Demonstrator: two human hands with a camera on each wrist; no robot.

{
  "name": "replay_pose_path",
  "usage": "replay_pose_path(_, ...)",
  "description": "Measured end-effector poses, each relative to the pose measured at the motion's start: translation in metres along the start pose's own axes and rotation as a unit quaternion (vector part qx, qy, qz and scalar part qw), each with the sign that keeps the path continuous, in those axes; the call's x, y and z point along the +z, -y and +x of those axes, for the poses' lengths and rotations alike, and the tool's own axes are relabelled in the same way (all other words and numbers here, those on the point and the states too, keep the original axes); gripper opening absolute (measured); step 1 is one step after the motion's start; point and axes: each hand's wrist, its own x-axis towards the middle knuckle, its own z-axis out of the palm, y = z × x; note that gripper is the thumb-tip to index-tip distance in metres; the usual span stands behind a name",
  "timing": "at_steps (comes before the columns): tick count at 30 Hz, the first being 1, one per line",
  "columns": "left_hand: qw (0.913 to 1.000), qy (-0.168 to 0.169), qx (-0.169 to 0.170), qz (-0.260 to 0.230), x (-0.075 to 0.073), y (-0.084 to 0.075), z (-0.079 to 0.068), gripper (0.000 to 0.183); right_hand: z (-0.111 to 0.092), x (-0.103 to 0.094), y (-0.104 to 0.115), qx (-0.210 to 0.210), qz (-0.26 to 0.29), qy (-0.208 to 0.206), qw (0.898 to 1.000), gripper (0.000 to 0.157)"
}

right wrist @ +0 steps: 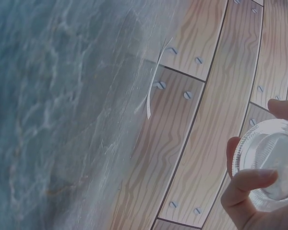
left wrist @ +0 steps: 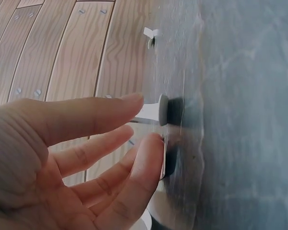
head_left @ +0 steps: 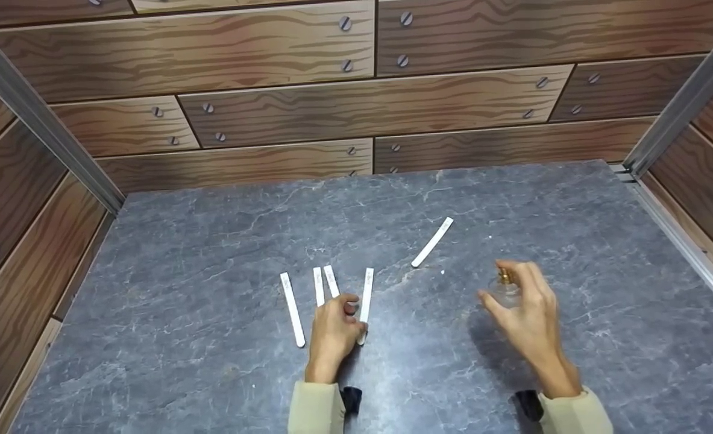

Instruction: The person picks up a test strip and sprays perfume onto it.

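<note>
Several slim white paper strips with small printed marks lie on the grey tabletop. My left hand is low over them, its fingers loosely bent and a gap between thumb and fingertips. It partly covers two middle strips, and its thumb overlaps the strip to its right. In the left wrist view a strip's end shows beyond the thumb; whether the fingertips touch a strip is unclear. My right hand holds a small clear glass bottle with a gold-coloured top, raised above the table.
One strip lies left of my left hand; another lies slanted farther back, between the hands. Tiny white specks dot the marbled tabletop. Wood-patterned walls and metal corner posts enclose the table's back and sides.
</note>
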Motion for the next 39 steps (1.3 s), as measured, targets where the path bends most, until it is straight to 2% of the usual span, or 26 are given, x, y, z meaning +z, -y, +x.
replay_pose_path(7, 0.9983, -0.024, -0.002, 0.054, 0.007, -0.004, -0.001, 0.047, 0.000, 0.000, -0.001, -0.006, 0.002, -0.002, 1.000, 0.054)
replay_pose_path(15, 0.9973, -0.030, 0.007, 0.066, 0.007, -0.004, -0.003, 0.048, 0.000, 0.001, 0.000, -0.001, 0.002, -0.004, 1.000, 0.055)
replay_pose_path(28, 0.9981, -0.030, 0.024, 0.049, 0.009, -0.002, -0.002, 0.040, -0.002, 0.002, 0.000, -0.001, 0.005, 0.001, 1.000, 0.056)
replay_pose_path(39, 0.9982, -0.015, 0.037, 0.045, 0.012, -0.003, -0.003, 0.030, -0.002, 0.002, 0.000, -0.003, 0.006, -0.004, 1.000, 0.053)
